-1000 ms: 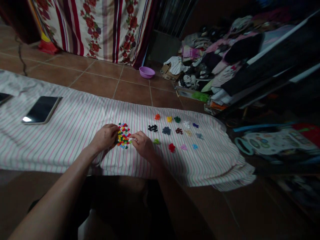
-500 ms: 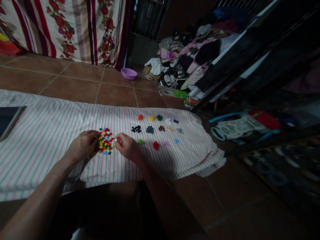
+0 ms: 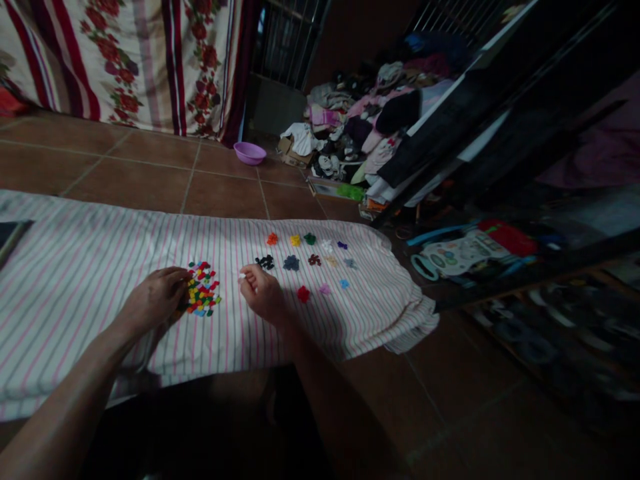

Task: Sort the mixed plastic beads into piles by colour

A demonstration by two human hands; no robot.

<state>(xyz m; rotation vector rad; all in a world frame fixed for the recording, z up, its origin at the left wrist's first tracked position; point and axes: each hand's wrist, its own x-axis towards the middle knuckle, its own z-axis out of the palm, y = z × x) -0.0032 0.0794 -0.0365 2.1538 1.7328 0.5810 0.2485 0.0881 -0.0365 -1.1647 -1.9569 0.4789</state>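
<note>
A heap of small mixed-colour pieces (image 3: 202, 297) lies on a pink-striped white cloth (image 3: 90, 260) spread on the floor. My left hand (image 3: 155, 299) rests with curled fingers against the heap's left edge. My right hand (image 3: 261, 292) is lifted just right of the heap, fingers pinched on a tiny white piece. Beyond it lie small sorted clusters: orange (image 3: 272, 239), yellow (image 3: 295, 240), green (image 3: 310, 238), black (image 3: 265, 262), grey-blue (image 3: 291, 263), red (image 3: 303, 293), pink (image 3: 325, 289) and others.
Brown floor tiles (image 3: 150, 180) surround the cloth. A purple bowl (image 3: 249, 153) sits by a floral curtain (image 3: 125, 60). A heap of clothes (image 3: 360, 127) and a toy (image 3: 463, 253) lie at the right. A dark phone edge (image 3: 10, 233) shows at far left.
My right hand has left the heap's edge and moved right and up with a small white piece pinched. The view has swung right, so the phone slid out of sight.
</note>
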